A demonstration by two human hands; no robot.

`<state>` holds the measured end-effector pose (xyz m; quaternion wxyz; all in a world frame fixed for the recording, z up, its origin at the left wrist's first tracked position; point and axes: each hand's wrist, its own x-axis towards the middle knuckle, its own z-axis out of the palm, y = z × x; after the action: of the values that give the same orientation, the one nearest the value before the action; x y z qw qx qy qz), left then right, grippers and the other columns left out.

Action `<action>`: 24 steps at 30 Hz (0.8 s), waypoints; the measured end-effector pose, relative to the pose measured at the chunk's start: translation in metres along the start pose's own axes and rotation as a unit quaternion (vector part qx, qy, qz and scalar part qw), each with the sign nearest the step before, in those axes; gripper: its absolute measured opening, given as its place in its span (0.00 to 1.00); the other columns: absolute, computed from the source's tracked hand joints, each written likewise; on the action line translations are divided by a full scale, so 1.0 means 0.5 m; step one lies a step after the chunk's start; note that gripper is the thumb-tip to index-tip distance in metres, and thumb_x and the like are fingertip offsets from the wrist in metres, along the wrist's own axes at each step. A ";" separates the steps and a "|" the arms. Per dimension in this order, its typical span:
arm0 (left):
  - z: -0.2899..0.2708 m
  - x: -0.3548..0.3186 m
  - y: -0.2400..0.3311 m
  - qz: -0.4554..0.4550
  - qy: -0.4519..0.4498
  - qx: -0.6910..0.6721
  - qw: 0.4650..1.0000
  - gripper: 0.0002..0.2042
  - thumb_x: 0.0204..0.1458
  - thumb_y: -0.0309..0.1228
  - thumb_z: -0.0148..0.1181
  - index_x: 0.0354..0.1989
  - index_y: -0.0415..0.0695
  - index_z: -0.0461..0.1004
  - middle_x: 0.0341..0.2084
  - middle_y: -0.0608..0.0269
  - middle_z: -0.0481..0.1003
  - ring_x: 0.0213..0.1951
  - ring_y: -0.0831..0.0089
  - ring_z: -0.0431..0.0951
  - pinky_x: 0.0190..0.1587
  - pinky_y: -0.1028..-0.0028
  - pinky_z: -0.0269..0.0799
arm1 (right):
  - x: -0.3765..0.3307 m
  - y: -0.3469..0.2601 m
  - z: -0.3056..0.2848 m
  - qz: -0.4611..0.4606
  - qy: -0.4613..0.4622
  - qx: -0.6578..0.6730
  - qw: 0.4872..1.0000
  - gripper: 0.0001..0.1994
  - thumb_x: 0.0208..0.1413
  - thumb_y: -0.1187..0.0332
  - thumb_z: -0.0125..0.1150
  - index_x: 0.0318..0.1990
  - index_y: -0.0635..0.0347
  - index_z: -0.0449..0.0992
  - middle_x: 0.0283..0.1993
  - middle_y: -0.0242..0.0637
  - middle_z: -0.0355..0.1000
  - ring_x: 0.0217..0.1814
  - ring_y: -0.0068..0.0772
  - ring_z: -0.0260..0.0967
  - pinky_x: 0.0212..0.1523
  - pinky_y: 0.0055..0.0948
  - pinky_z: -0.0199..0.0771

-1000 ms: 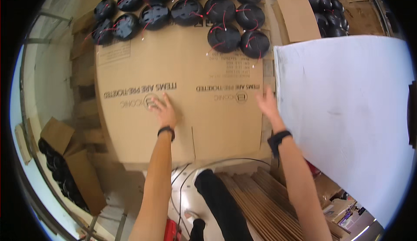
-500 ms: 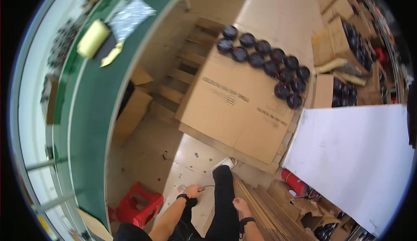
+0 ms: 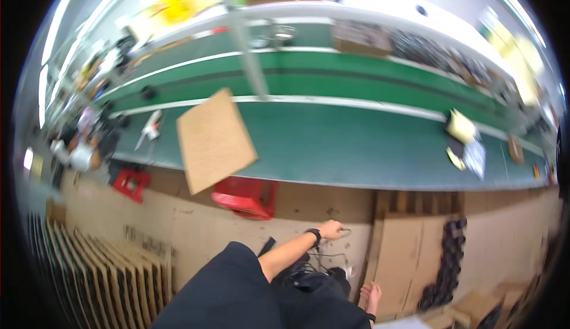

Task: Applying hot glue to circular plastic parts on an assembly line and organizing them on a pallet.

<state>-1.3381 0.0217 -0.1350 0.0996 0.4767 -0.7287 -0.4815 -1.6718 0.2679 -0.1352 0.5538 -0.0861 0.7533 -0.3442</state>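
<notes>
My left hand [image 3: 330,229], with a dark band at the wrist, reaches out over the floor in front of me. Its fingers are closed on a thin dark cord [image 3: 347,232], which shows as a small loop beyond the fingertips. Lower and to the right is my right hand [image 3: 372,295], beside the edge of a flat cardboard sheet [image 3: 395,258] on a pallet. Its fingers look loosely apart, and I see nothing in them. Black round parts [image 3: 448,258] stand in rows on that cardboard's far right side.
A long green workbench [image 3: 332,145] runs across ahead, bearing a brown cardboard piece [image 3: 215,142], a yellow roll [image 3: 462,126] and a silvery bag [image 3: 474,157]. Red stools [image 3: 246,197] stand under its edge. Upright cardboard sheets [image 3: 107,275] are lined up at the lower left.
My view has swung left, so the workbench now lies across ahead and the pallet has shifted to the lower right. My left hand stays closed on the cord.
</notes>
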 end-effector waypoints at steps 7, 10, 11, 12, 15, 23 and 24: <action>-0.189 -0.372 -0.240 -0.176 0.103 -0.202 0.958 0.44 0.54 0.45 0.64 0.73 0.30 0.51 0.71 0.32 0.55 0.73 0.49 0.57 0.74 0.62 0.53 | 0.008 -0.229 0.427 -0.116 -0.282 -0.358 0.883 0.15 0.69 0.63 0.51 0.55 0.64 0.74 0.40 0.46 0.81 0.35 0.36 0.81 0.33 0.33 0.82; -0.113 -0.518 -0.327 -0.223 0.145 -0.341 0.902 0.39 0.61 0.46 0.58 0.72 0.30 0.55 0.72 0.37 0.56 0.73 0.52 0.56 0.74 0.64 0.53 | -0.022 -0.275 0.591 -0.175 -0.343 -0.417 0.823 0.14 0.70 0.66 0.49 0.55 0.64 0.73 0.40 0.46 0.81 0.35 0.36 0.81 0.34 0.31 0.81; 0.032 -0.629 -0.419 -0.225 0.309 -0.404 0.831 0.36 0.58 0.45 0.59 0.69 0.30 0.61 0.67 0.36 0.64 0.68 0.54 0.66 0.69 0.65 0.62 | -0.100 -0.261 0.696 -0.175 -0.411 -0.457 0.769 0.14 0.69 0.66 0.48 0.55 0.64 0.73 0.40 0.46 0.81 0.36 0.35 0.81 0.35 0.31 0.81; -0.075 -0.568 -0.331 -0.240 0.127 -0.329 0.905 0.33 0.58 0.44 0.57 0.65 0.31 0.65 0.63 0.38 0.70 0.63 0.56 0.72 0.66 0.64 0.65 | -0.042 -0.309 0.652 -0.193 -0.341 -0.466 0.793 0.14 0.68 0.67 0.48 0.54 0.63 0.74 0.40 0.46 0.81 0.36 0.35 0.81 0.34 0.31 0.81; 0.088 -0.753 -0.402 -0.286 0.221 -0.279 0.890 0.23 0.54 0.44 0.57 0.51 0.40 0.79 0.46 0.47 0.82 0.49 0.57 0.82 0.52 0.62 0.76 | -0.063 -0.277 0.760 -0.191 -0.396 -0.500 0.746 0.15 0.68 0.66 0.48 0.53 0.64 0.76 0.38 0.46 0.82 0.35 0.35 0.82 0.33 0.32 0.81; 0.145 -1.117 -0.371 -0.519 0.439 -0.509 0.528 0.21 0.57 0.34 0.60 0.57 0.38 0.75 0.41 0.54 0.83 0.42 0.65 0.83 0.43 0.64 0.80 | -0.027 -0.164 0.808 -0.011 -0.342 -0.617 0.709 0.15 0.63 0.66 0.54 0.51 0.64 0.77 0.38 0.47 0.82 0.34 0.39 0.82 0.33 0.39 0.83; 0.136 -1.148 -0.376 -0.532 0.467 -0.504 0.495 0.19 0.59 0.33 0.59 0.57 0.38 0.75 0.40 0.51 0.83 0.38 0.65 0.84 0.40 0.64 0.81 | -0.029 -0.155 0.830 -0.010 -0.340 -0.596 0.727 0.15 0.62 0.66 0.54 0.51 0.64 0.77 0.38 0.47 0.82 0.33 0.39 0.81 0.32 0.39 0.83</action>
<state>-0.9649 0.5014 -0.1397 0.3735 0.7983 0.1819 -0.4360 -1.3152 0.0416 -0.1386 0.6042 -0.5174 0.5639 0.2221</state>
